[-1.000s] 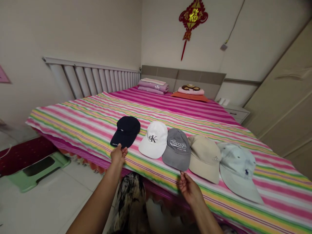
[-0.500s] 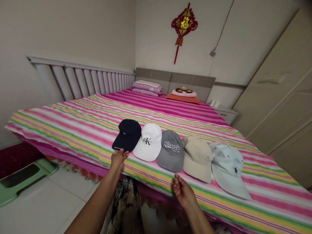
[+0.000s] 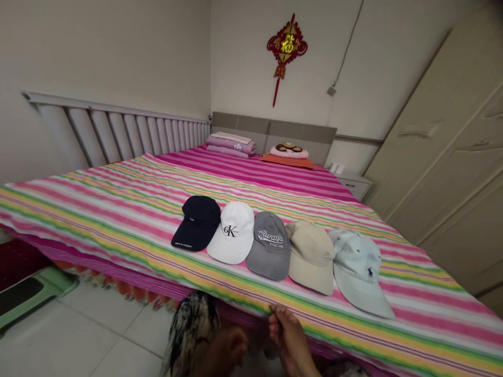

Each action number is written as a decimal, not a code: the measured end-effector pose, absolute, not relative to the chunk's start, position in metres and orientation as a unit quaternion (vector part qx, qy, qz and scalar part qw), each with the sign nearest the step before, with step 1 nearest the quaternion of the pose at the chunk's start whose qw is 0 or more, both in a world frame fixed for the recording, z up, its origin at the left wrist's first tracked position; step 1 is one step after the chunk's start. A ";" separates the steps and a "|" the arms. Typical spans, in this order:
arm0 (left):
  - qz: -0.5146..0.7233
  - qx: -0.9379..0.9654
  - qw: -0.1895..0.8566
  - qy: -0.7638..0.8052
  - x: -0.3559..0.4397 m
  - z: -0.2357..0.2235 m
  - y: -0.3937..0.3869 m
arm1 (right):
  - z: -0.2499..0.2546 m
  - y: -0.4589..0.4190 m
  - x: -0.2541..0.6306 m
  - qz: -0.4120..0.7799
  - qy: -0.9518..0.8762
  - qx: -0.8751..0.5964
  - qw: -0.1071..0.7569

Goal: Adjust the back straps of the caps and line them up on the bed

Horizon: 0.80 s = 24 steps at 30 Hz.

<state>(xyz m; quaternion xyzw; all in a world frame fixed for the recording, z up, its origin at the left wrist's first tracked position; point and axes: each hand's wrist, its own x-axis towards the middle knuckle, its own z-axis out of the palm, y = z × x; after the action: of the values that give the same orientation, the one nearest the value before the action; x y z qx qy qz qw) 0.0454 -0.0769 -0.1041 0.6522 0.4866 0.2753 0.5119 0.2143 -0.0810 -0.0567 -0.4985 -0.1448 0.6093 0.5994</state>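
Five caps lie in a row on the striped sheet [image 3: 129, 191] of a bed, crowns up and brims angled between 5 and 7 o'clock. Taking the right hand [image 3: 288, 332] as the hub of the dial, the navy cap [image 3: 199, 222] sits between 10 and 11 o'clock, the white cap [image 3: 232, 230] with black lettering at 11, the gray cap [image 3: 269, 248] with "Always" in script between 11 and 12, the beige cap [image 3: 312, 256] near 1, and the pale blue cap [image 3: 361, 272] at 2. They stand close together, each right up beside its neighbor.

The right hand is by the near edge of the bed, apart from the caps, its grip released, fingers loosely bent with nothing visible in them. At its 9 o'clock, slightly lower, the left hand [image 3: 231, 346] is dark and blurred in front of the patterned trousers [image 3: 190, 324]; I cannot tell the state of its grip.

From the center of the view, a red hanging ornament [image 3: 286, 44] is between 12 and 1 o'clock, a white radiator [image 3: 118, 131] toward 10, and a green stool [image 3: 61, 284] at 8.
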 end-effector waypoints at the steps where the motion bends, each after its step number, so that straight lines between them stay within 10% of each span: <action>1: 0.251 0.714 0.467 0.457 0.050 -0.104 -0.086 | -0.061 -0.086 0.211 0.607 -0.178 -0.506 0.586; 7: 0.247 0.831 0.246 0.433 0.056 -0.051 -0.086 | -0.062 -0.112 0.207 0.525 -0.419 -0.554 0.492; 16: 0.487 0.753 -0.084 0.434 0.038 0.024 -0.061 | 0.035 -0.127 0.253 -0.084 -0.626 -0.574 0.521; 24: 0.487 0.663 -0.047 0.567 0.030 0.042 -0.074 | 0.079 -0.149 0.254 -0.214 -0.618 -0.589 0.474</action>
<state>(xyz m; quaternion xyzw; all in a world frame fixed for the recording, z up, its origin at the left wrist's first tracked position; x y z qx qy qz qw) 0.0297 -0.0736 0.0420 0.6629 0.5667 0.4871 -0.0468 0.2542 -0.1490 0.0792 -0.5890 -0.6185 -0.2135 0.4744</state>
